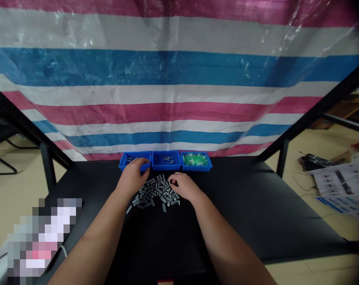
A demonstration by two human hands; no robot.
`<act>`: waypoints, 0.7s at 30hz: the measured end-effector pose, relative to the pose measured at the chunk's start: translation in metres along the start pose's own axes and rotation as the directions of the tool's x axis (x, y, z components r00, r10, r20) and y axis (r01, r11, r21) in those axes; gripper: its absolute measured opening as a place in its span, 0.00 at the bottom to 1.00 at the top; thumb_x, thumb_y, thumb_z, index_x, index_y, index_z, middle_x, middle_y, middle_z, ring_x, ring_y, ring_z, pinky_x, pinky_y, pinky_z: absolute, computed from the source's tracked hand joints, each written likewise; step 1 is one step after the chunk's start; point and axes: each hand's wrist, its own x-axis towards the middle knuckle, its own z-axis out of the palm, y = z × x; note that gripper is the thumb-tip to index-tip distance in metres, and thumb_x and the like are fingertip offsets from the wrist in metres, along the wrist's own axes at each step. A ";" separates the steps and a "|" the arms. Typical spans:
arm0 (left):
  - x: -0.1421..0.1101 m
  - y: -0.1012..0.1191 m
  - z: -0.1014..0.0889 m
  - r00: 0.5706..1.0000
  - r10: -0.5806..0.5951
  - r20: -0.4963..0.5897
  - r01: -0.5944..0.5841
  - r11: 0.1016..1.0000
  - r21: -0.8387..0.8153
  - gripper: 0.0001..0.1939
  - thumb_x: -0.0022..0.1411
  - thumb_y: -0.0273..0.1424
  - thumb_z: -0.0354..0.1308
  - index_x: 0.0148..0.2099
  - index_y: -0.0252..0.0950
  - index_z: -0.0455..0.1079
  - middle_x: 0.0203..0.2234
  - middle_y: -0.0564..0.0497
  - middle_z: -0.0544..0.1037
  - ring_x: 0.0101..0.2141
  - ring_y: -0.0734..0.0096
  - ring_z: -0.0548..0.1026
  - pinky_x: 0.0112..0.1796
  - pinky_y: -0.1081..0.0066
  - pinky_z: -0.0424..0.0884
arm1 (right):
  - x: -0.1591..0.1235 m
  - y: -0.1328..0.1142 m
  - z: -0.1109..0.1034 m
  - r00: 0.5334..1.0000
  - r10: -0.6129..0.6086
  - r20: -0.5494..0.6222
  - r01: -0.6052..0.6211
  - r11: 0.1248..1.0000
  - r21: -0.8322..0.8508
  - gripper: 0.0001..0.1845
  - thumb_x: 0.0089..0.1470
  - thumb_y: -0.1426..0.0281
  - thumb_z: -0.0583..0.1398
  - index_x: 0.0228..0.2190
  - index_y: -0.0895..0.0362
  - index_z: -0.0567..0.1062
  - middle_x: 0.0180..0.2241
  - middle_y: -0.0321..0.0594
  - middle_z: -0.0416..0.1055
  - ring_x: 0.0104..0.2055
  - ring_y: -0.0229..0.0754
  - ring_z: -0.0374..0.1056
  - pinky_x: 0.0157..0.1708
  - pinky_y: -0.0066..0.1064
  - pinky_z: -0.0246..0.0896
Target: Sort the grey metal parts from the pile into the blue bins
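A pile of several small grey metal cylinders [155, 192] lies on the black table [256, 206]. My left hand [133, 176] reaches over the front rim of the left blue tray [128, 158], fingers curled down; what they hold, if anything, is hidden. My right hand [183, 186] rests at the pile's right edge, fingertips pinched on a small grey piece. Behind the pile stand a middle blue tray [166, 160] with a few small metal parts and a right blue tray [196, 161] with greenish-white pieces.
A pink, white and blue striped tarp [173, 79] hangs right behind the trays. Black frame legs [47, 166] flank the table. Papers and cables [339, 182] lie on the floor to the right. A blurred patch covers the lower left.
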 end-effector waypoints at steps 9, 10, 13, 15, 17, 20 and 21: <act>-0.073 -0.036 -0.029 0.895 -0.276 0.350 0.255 0.961 0.107 0.12 0.59 0.36 0.56 0.44 0.41 0.74 0.30 0.52 0.80 0.31 0.67 0.77 0.33 0.70 0.66 | 0.001 -0.003 -0.014 0.999 -0.005 -0.034 0.009 0.992 0.129 0.07 0.48 0.77 0.59 0.30 0.54 0.72 0.21 0.28 0.67 0.23 0.34 0.62 0.26 0.25 0.53; -0.081 -0.036 -0.032 0.879 -0.285 0.383 0.268 0.958 0.098 0.12 0.59 0.37 0.56 0.44 0.40 0.73 0.30 0.52 0.80 0.30 0.67 0.76 0.32 0.70 0.65 | 0.005 -0.006 -0.013 0.986 -0.001 -0.166 0.029 0.985 0.170 0.07 0.50 0.76 0.59 0.33 0.54 0.72 0.24 0.31 0.70 0.25 0.35 0.65 0.28 0.25 0.58; -0.103 -0.034 -0.036 0.857 -0.287 0.427 0.281 0.956 0.079 0.13 0.57 0.38 0.59 0.44 0.41 0.73 0.32 0.52 0.80 0.31 0.68 0.76 0.33 0.71 0.66 | 0.015 -0.013 -0.010 0.873 0.061 -0.483 0.075 0.963 0.257 0.13 0.55 0.72 0.58 0.44 0.55 0.71 0.37 0.40 0.76 0.32 0.38 0.71 0.35 0.29 0.66; -0.114 -0.032 -0.034 0.854 -0.300 0.425 0.288 0.953 0.093 0.13 0.55 0.36 0.59 0.43 0.41 0.72 0.33 0.52 0.80 0.32 0.68 0.76 0.34 0.71 0.65 | 0.017 -0.014 -0.006 0.856 0.092 -0.509 0.050 0.965 0.258 0.16 0.55 0.70 0.59 0.46 0.55 0.71 0.39 0.42 0.76 0.29 0.38 0.71 0.35 0.30 0.67; -0.121 -0.032 -0.032 0.852 -0.321 0.414 0.297 0.947 0.123 0.10 0.55 0.34 0.58 0.41 0.41 0.73 0.32 0.52 0.79 0.32 0.68 0.76 0.33 0.71 0.64 | 0.014 -0.013 -0.003 0.890 0.096 -0.445 0.004 0.976 0.218 0.14 0.55 0.69 0.59 0.44 0.55 0.72 0.37 0.41 0.76 0.26 0.37 0.69 0.33 0.30 0.67; -0.123 -0.032 -0.030 0.855 -0.336 0.395 0.286 0.941 0.182 0.07 0.55 0.31 0.55 0.36 0.41 0.73 0.29 0.52 0.79 0.30 0.67 0.75 0.31 0.71 0.62 | 0.006 -0.008 -0.001 0.945 0.091 -0.314 -0.047 0.988 0.147 0.08 0.55 0.70 0.59 0.38 0.55 0.75 0.33 0.39 0.76 0.28 0.38 0.69 0.34 0.30 0.66; -0.120 -0.032 -0.030 0.851 -0.340 0.400 0.278 0.938 0.205 0.07 0.54 0.30 0.55 0.35 0.41 0.73 0.28 0.52 0.79 0.30 0.67 0.75 0.31 0.70 0.62 | 0.004 -0.006 -0.001 0.958 0.094 -0.272 -0.060 0.990 0.130 0.07 0.54 0.70 0.60 0.37 0.54 0.75 0.33 0.39 0.76 0.29 0.38 0.69 0.34 0.30 0.66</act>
